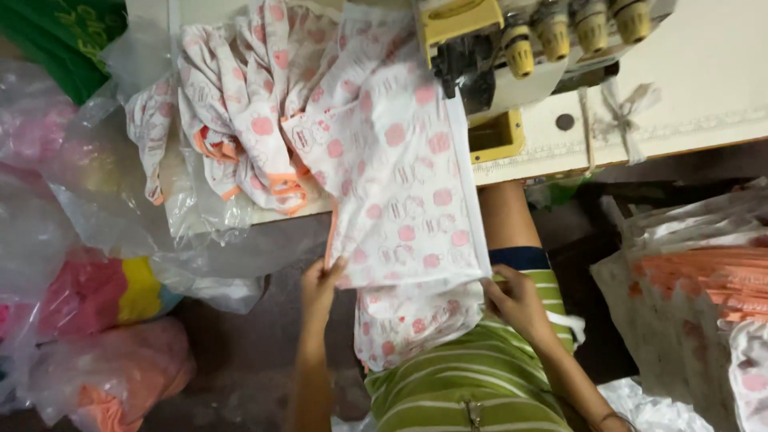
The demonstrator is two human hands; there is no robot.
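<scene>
A piece of white cloth (404, 200) printed with pink shapes was held by both hands at its near edge, stretched between them. The left hand (320, 284) was raised from below on a bare forearm, its fingers curled over the lower left corner of the cloth, the grip closed on the fabric. The right hand (516, 300) was reached in from the lower right, wrist bent inward, its thumb and fingers pinched shut on the lower right corner of the same cloth.

The cloth was draped from the desk (704, 88) edge down toward the lap, its upper part lying on the desk just beside a sewing machine (512, 48) with yellow knobs. More of the cloth hung below the hands, over a green and white striped garment (472, 376) worn by the person.

A heap of like-printed pieces with orange trim (240, 112) was piled on the desk to the left, touching the held cloth. Clear plastic bags (88, 184) of coloured fabric were stacked at the far left. A stack of orange strips (712, 280) in plastic was seen at the right, well apart from the hands.
</scene>
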